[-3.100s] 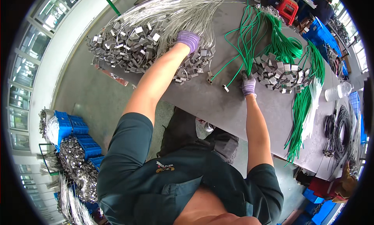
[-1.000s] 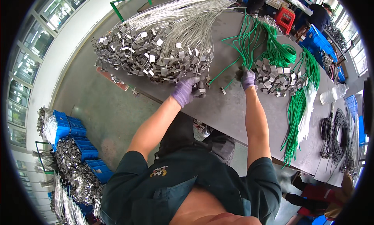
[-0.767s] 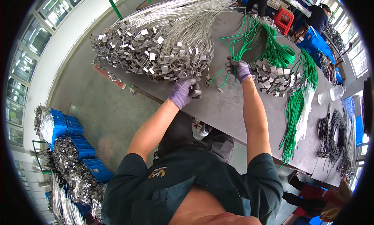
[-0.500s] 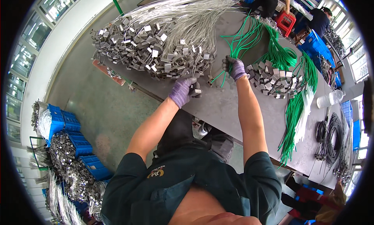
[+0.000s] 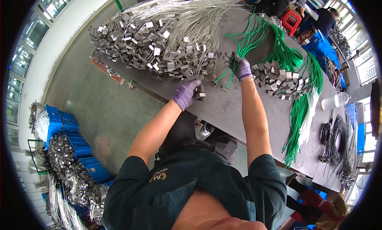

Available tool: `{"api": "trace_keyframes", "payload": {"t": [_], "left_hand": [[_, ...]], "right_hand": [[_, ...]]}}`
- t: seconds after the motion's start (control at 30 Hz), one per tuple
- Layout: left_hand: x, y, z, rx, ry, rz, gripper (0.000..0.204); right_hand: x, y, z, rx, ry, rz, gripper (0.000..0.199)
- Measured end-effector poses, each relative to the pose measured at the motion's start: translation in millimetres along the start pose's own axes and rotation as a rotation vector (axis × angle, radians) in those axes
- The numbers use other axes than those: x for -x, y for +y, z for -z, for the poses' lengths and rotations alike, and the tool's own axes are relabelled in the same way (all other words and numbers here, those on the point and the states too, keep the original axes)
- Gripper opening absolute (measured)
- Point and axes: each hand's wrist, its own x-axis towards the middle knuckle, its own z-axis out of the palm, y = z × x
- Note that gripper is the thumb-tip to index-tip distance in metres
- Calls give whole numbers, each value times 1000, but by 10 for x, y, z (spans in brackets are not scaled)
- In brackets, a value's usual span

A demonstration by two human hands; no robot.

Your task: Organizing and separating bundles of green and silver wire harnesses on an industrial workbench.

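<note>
My left hand point(image 5: 188, 91), in a purple glove with dark fingertips, is closed on a small square metal block point(image 5: 202, 95) at the table's near edge. The big pile of silvery metal blocks with long wires point(image 5: 159, 51) lies just beyond it. My right hand point(image 5: 240, 67), gloved alike, has its fingers apart over a loose bunch of green cables point(image 5: 250, 39). The near ends of a few green cables point(image 5: 230, 79) stick out beside its palm, toward me. To its right lies a heap of metal blocks point(image 5: 280, 80) joined to green cables.
The grey table point(image 5: 223, 104) slants down to the right. On its right side lie a white cable bundle point(image 5: 308, 118), a clear plastic bottle point(image 5: 335, 101) and black cable coils point(image 5: 338, 138). Blue crates point(image 5: 95, 169) stand lower left. Another person point(image 5: 274, 3) is at the far side by a red stool point(image 5: 291, 21).
My right hand has loosened its fingers from round the green cables and spread them. The left hand stays nearly in place, still closed on the metal block.
</note>
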Motion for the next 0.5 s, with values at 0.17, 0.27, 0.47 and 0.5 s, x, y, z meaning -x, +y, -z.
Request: {"api": "trace_keyframes", "payload": {"t": [0.17, 0.27, 0.47, 0.5], "left_hand": [[2, 6, -1, -49, 11, -6, 19], [-13, -12, 3, -83, 2, -26, 20], [-22, -37, 6, -106, -7, -24, 22], [-27, -47, 13, -106, -7, -24, 22]], "right_hand": [[-3, 52, -77, 8, -15, 37, 21], [-44, 42, -36, 151, 63, 47, 19], [-24, 0, -64, 446, 210, 65, 20], [-17, 10, -57, 371, 134, 73, 20]]}}
